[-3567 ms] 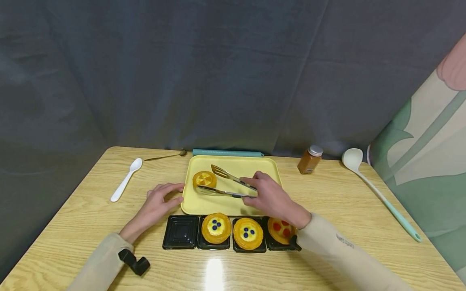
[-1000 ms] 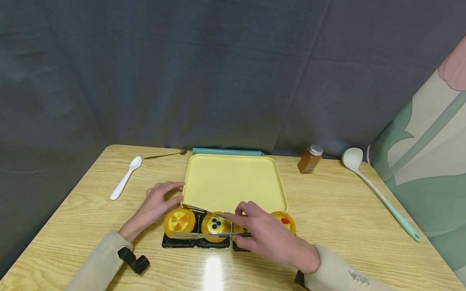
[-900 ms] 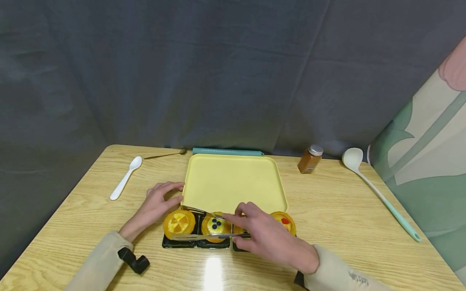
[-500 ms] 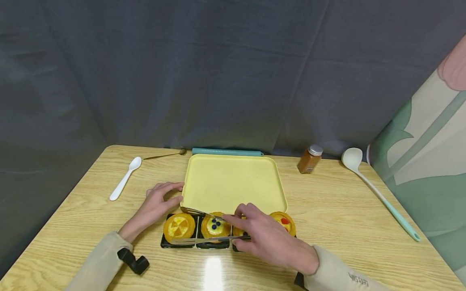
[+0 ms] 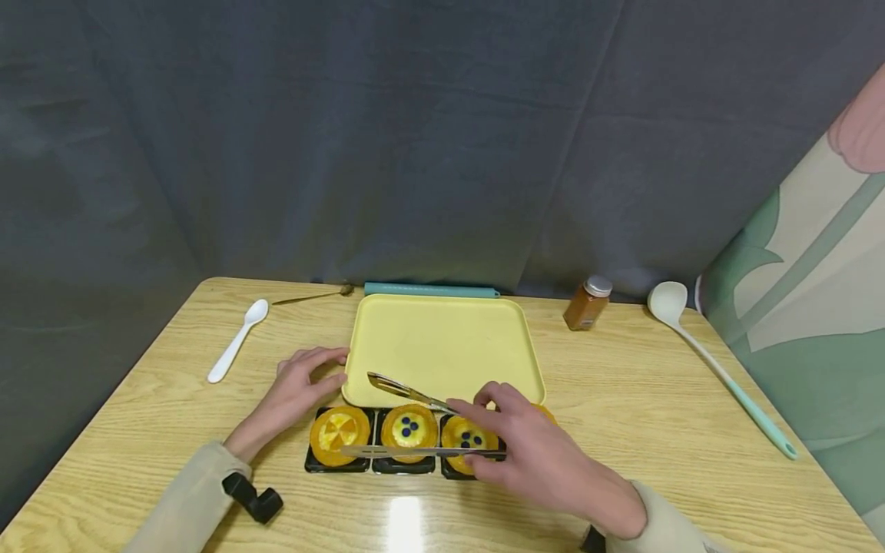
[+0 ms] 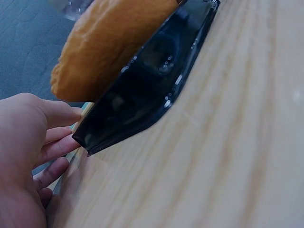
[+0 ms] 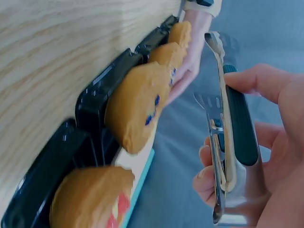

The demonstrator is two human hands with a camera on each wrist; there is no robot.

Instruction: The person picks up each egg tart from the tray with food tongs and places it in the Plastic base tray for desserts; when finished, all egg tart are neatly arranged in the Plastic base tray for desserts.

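Observation:
My right hand (image 5: 535,461) grips metal tongs (image 5: 437,403) with dark green grips; their arms stand apart with nothing between the tips, over the row of tarts. Below them, an egg tart with yellow-orange wedges (image 5: 340,432) sits in the leftmost black square holder (image 5: 316,465). Two blueberry tarts (image 5: 408,425) occupy the middle holders. A tart with red topping (image 7: 90,199) fills the right end, mostly hidden behind my right hand in the head view. My left hand (image 5: 300,384) rests its fingertips against the left edge of a yellow tray (image 5: 449,338).
Behind the tray lies a teal bar (image 5: 432,289). To the left are a white spoon (image 5: 238,342) and a thin dark long-handled spoon (image 5: 311,297). At the right stand a brown jar (image 5: 588,304) and a long white ladle (image 5: 719,369) with a mint handle.
The wedge-topped tart went from the yellow tray into the leftmost holder with the tongs. Since then the tongs have spread, let go and shifted right with my right hand. My left hand stayed put.

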